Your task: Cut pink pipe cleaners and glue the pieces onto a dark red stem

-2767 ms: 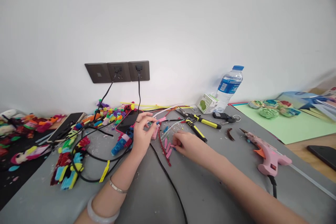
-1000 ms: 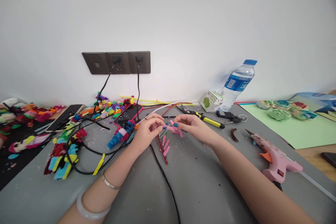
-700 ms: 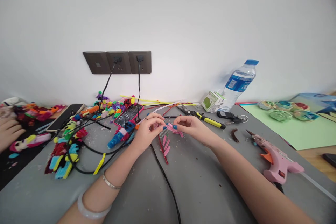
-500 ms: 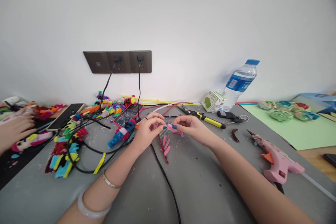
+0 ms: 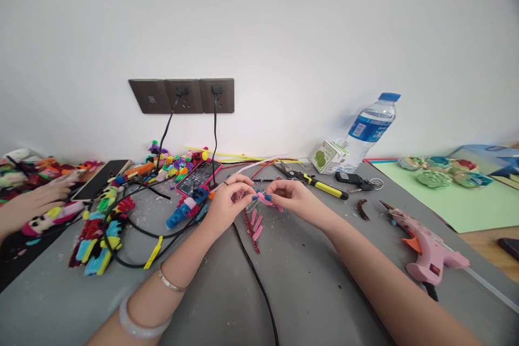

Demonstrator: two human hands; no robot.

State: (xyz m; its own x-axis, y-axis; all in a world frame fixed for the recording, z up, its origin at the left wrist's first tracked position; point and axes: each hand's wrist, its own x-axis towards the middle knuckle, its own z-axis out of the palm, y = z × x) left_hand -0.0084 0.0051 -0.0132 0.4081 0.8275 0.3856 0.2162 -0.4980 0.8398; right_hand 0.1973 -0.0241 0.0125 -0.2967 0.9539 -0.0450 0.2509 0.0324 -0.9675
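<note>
Both my left hand (image 5: 233,199) and my right hand (image 5: 292,199) pinch a small pink fuzzy pipe cleaner piece (image 5: 265,200) between thumb and fingertips, with the fingertips almost touching. My fingers cover part of it. Just below my hands, several short pink pipe cleaner pieces (image 5: 257,231) lie on the grey table (image 5: 308,292). Beside them is a red glittery pipe cleaner (image 5: 252,235). Yellow-handled pliers (image 5: 314,179) lie behind my right hand. A blue fuzzy figure (image 5: 182,211) lies to the left of my left hand.
A pink glue gun (image 5: 430,251) lies at right. Behind are a tilted water bottle (image 5: 367,132), a juice box (image 5: 327,157) and car keys (image 5: 354,179). Black cables (image 5: 259,281) cross the table. Fuzzy figures (image 5: 97,240) and phones (image 5: 101,178) lie left, near another person's hand (image 5: 38,200).
My hands keep nearly the same place, still pinching the pink piece. At the far left, the other person's hand has moved slightly rightward.
</note>
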